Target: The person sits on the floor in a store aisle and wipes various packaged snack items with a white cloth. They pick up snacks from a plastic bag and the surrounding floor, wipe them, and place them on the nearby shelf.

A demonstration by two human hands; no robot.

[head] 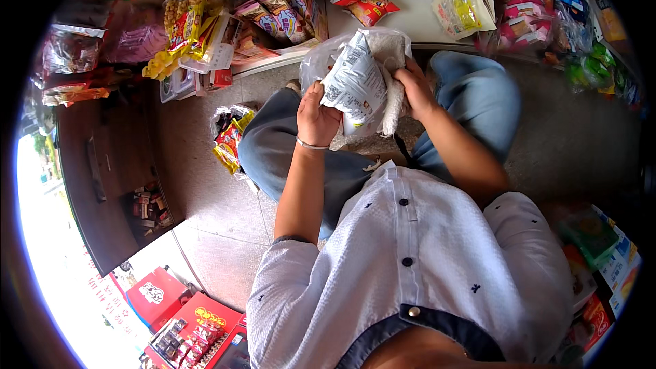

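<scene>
My left hand [319, 117] grips the lower left side of a silvery-white, printed snack packet [356, 82]. The packet is tilted, with a barcode and small print facing up. On its other side my right hand [416, 89] holds an off-white cloth [393, 105], bunched up and hanging down beside the packet. A translucent plastic bag [315, 61] shows behind the packet and to its left; whether either hand also grips it is hidden. Both hands are above my bent knees, in front of a low shelf [415, 5].
Boxed purple snack packets [284, 18] and red snack bags [369, 5] stand on the shelf. More packaged goods [528, 15] fill the right end. Colourful packets [230, 136] lie on the tiled floor [225, 225] beside my left knee. A brown cabinet [113, 159] and red display boxes [197, 318] are at left.
</scene>
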